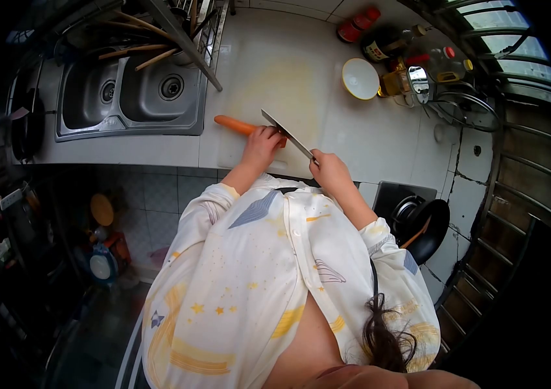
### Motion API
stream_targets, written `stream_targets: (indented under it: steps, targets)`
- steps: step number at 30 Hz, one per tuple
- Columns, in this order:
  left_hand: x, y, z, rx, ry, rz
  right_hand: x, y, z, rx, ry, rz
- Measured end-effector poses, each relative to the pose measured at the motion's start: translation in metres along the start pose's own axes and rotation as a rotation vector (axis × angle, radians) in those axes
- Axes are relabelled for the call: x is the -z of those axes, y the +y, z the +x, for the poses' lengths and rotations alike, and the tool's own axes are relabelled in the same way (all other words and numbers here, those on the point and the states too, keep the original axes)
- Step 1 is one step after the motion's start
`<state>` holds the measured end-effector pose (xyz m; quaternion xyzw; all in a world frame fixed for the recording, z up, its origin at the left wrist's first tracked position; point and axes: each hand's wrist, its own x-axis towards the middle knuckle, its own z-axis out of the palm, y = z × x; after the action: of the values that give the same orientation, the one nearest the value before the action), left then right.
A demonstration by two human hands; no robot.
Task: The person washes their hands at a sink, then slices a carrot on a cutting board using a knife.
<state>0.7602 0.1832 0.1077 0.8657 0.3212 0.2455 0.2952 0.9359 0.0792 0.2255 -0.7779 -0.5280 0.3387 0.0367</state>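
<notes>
An orange carrot lies on a pale, yellow-stained cutting board. My left hand is closed over the carrot near its right end, fingers curled around it. In my right hand is the handle of a kitchen knife with a broad blade. The blade slants up and to the left, right beside my left fingertips and the carrot's end. Whether the edge touches the carrot is hidden by the blade and fingers.
Left of the board is a double steel sink, below a metal rack with wooden utensils. A white bowl and several bottles stand at the back right. A black pan rests on a stove at lower right.
</notes>
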Motion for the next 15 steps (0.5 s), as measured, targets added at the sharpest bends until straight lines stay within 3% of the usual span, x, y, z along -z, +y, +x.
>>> stream_targets:
  steps: [8, 15]
  targets:
    - [0.001, 0.001, 0.003, 0.020, -0.027, 0.023, -0.053, 0.020, 0.034, 0.045, 0.110, 0.070]
    - [0.001, 0.001, 0.000, 0.016, 0.005, -0.020, -0.001, 0.001, -0.002, -0.002, 0.013, 0.062]
